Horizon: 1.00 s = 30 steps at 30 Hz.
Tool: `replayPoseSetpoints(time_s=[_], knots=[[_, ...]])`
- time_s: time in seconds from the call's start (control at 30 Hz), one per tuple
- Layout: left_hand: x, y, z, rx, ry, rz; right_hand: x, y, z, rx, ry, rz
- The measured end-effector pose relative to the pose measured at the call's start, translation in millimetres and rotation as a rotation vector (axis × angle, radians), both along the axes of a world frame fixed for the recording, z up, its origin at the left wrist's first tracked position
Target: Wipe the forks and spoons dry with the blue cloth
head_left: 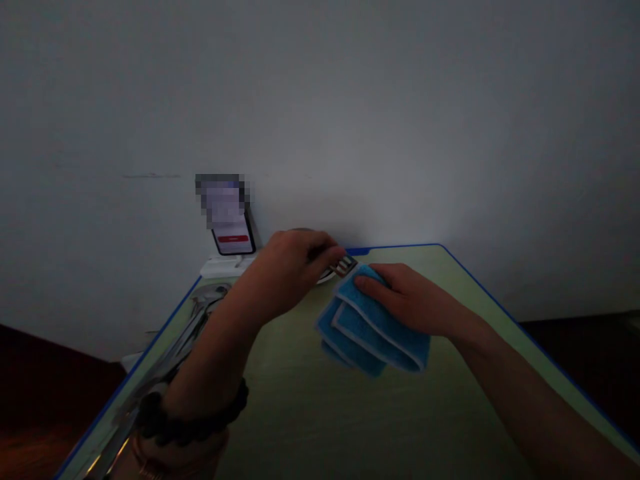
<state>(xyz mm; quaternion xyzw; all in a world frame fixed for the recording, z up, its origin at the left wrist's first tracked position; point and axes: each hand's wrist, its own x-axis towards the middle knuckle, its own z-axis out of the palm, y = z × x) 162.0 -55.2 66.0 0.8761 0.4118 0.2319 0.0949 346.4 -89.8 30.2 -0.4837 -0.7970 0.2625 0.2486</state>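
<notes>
My left hand (300, 267), with dark beads round its wrist, is closed in a pinch on a small flat metal piece (343, 265) with pale bars. The rest of that piece is hidden by my fingers. My right hand (407, 293) grips a folded blue cloth (380, 337) with lighter edging. The cloth's upper edge meets or nearly meets the end of the metal piece; I cannot tell if they touch. Both hands are raised over the table (300, 400). Behind my left hand, part of a round item with a pale rim (326, 277) shows.
Several long shiny metal tools (200, 307) lie along the table's left side, partly behind my left forearm. At the back left a phone (233, 227) leans upright on a white stand (223, 267). A grey wall (400, 133) rises behind the table's blue edge.
</notes>
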Motion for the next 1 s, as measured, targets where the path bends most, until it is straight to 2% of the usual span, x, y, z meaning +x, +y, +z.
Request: replayPoseSetpoints(time_s=[0.2, 0.47, 0.53, 0.6, 0.67, 0.73, 0.83, 0.93, 1.0], knots=[[9, -1, -3.8, -0.006, 0.025, -0.055, -2, 1, -3.5, 0.050, 0.007, -0.021], [9, 2, -13.2, 0.049, 0.044, -0.082, -10, 0, -6.5, 0.021, 0.068, -0.083], [14, 2, -16.2, 0.076, -0.018, -0.044, -9, 3, -7.8, 0.056, 0.096, -0.159], [21, 0, -19.3, 0.162, -0.126, 0.027, -6, 9, -11.8, 0.115, 0.168, -0.306], [28, -3, -22.1, 0.232, -0.225, 0.086, 0, 17, -18.9, 0.165, 0.302, -0.482], [32, -5, -24.4, 0.247, -0.251, 0.140, 7, 26, -27.2, 0.166, 0.519, -0.589], [31, -6, -27.7, 0.104, -0.091, 0.103, 12, 35, -36.6, 0.125, 0.889, -0.675], [28, -5, -33.4, -0.232, 0.100, -0.113, 8, 37, -39.0, 0.066, 1.177, -0.671], [30, -6, -38.5, -0.343, 0.078, -0.196, 2, 34, -38.4, 0.049, 1.263, -0.648]])
